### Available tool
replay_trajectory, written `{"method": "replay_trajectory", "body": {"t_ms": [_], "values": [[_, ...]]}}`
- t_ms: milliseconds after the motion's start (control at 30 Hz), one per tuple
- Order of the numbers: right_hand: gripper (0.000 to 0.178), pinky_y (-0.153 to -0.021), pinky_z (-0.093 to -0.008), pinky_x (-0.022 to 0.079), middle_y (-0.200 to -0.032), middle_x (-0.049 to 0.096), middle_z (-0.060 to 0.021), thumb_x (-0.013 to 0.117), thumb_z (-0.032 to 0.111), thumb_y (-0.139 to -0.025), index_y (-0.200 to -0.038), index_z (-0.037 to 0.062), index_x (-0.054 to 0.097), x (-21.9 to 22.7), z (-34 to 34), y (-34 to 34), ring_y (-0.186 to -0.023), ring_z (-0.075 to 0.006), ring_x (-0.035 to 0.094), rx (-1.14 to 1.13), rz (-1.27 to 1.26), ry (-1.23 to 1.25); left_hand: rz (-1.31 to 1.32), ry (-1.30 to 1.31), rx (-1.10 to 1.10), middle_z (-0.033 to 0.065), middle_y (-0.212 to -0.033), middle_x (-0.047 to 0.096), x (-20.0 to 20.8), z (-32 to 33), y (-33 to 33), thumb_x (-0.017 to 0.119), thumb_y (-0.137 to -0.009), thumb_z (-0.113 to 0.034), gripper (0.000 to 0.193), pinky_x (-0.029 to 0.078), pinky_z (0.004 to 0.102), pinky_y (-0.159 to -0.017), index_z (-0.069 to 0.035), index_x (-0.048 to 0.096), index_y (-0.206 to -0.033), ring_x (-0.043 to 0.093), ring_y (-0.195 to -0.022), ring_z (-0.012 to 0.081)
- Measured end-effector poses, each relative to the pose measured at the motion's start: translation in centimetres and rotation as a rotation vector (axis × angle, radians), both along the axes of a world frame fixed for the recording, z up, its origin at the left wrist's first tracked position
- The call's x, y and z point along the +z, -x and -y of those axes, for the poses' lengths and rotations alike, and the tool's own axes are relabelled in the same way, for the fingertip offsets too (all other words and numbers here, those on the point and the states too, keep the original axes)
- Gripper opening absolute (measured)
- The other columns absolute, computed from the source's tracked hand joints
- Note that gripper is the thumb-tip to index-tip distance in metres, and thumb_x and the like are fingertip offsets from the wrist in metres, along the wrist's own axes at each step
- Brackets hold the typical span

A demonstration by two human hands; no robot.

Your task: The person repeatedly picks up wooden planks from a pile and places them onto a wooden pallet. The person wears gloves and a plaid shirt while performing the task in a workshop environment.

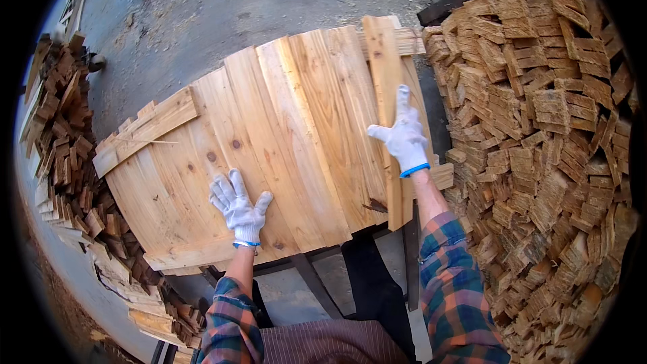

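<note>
On my feed, the biggest mass is the pile of rough wood blocks to the right. Next comes the panel of pale planks, lying flat on a dark frame, beneath and between both hands. A smaller heap of wood pieces runs down the left. I see a narrow board lying across the panel's right end, under the right hand, its gloved fingers spread and gripping nothing. The left hand, also gloved, lies splayed on the planks, left of centre.
</note>
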State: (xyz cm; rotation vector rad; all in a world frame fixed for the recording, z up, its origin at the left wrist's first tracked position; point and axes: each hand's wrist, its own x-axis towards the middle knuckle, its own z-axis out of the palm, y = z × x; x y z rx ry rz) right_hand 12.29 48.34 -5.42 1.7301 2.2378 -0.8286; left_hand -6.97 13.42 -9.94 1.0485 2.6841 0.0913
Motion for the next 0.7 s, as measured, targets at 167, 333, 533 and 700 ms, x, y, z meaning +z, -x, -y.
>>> {"method": "replay_trajectory", "body": {"t_ms": [167,333,533,700], "values": [[0.082,-0.111,-0.042,0.037,-0.15,0.042,-0.0219,0.067,0.041,-0.091,-0.157,0.0179,0.025,-3.2,-2.0,-3.7,-0.133,-0.0387,0.046,0.187,-0.005,-0.092,0.081,0.003,0.022,0.0279,-0.162,0.005,0.4,-0.6,0.0,0.06,-0.08,-0.07,0.103,-0.001,0.0681,-0.115,-0.015,0.02,-0.158,-0.002,-0.147,0.0536],[0.058,-0.111,-0.037,0.038,-0.155,0.039,-0.0153,0.056,0.024,-0.101,-0.153,0.0129,0.035,-3.2,-3.1,-4.6,-0.133,-0.0313,0.048,0.358,0.183,-0.22,0.233,-0.083,0.065,0.0301,-0.159,0.014,2.4,-1.9,1.3,0.064,-0.079,-0.064,0.099,0.002,0.0702,-0.113,-0.011,0.027,-0.154,0.008,-0.144,0.0563],[0.059,-0.102,-0.0374,0.047,-0.14,0.054,-0.0197,0.064,0.019,-0.095,-0.149,0.0086,0.042,5.3,19.0,7.3,-0.121,-0.0272,0.058,0.405,-0.392,0.279,0.682,-0.611,0.408,0.0258,-0.154,0.032,6.6,6.6,3.3,0.067,-0.082,-0.06,0.095,0.025,0.0484,-0.118,-0.006,0.03,-0.152,0.029,-0.144,0.0423],[0.063,-0.101,-0.0365,0.047,-0.132,0.061,-0.0205,0.07,0.025,-0.089,-0.146,0.0088,0.048,6.8,42.4,19.5,-0.119,-0.0272,0.062,0.693,-0.153,0.706,0.261,-0.393,1.297,0.0184,-0.146,0.049,12.1,31.6,5.2,0.07,-0.084,-0.055,0.091,0.045,0.0373,-0.104,-0.005,0.033,-0.151,0.057,-0.124,0.0368]]}}
